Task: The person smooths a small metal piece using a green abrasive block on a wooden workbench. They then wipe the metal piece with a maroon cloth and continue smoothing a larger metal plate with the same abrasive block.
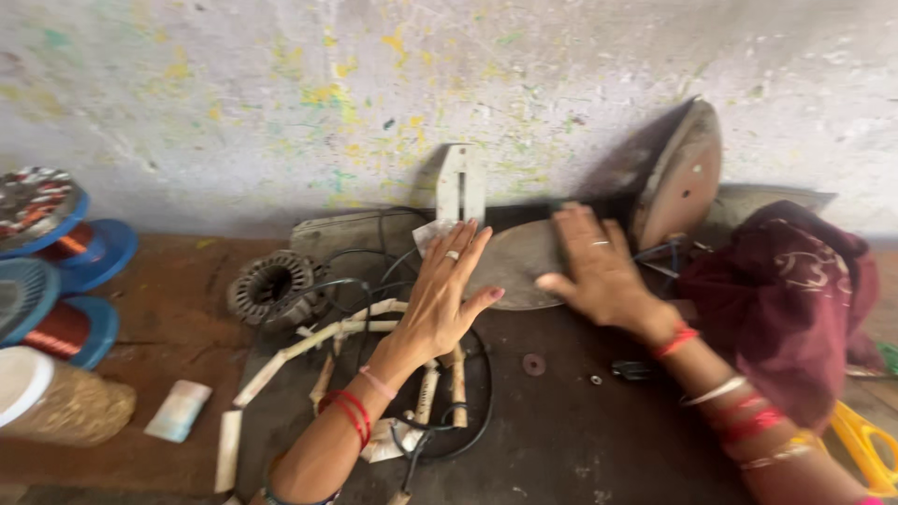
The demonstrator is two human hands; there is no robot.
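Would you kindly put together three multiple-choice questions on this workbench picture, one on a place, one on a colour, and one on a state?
1. Where do the copper wire spools sit?
A. at the left edge of the bench
B. under the maroon cloth
C. between the two hands

2. What colour are the spools' flanges?
A. yellow
B. blue
C. black

3. How is the left hand held?
A. clenched in a fist
B. gripping the scissors
C. open, fingers spread

Answers:
1. A, they are stacked at the far left, apart from the maroon cloth.
2. B, blue discs frame the copper windings.
3. C, its fingers fan out flat over the black cables, beside the right hand resting on a grey metal plate.
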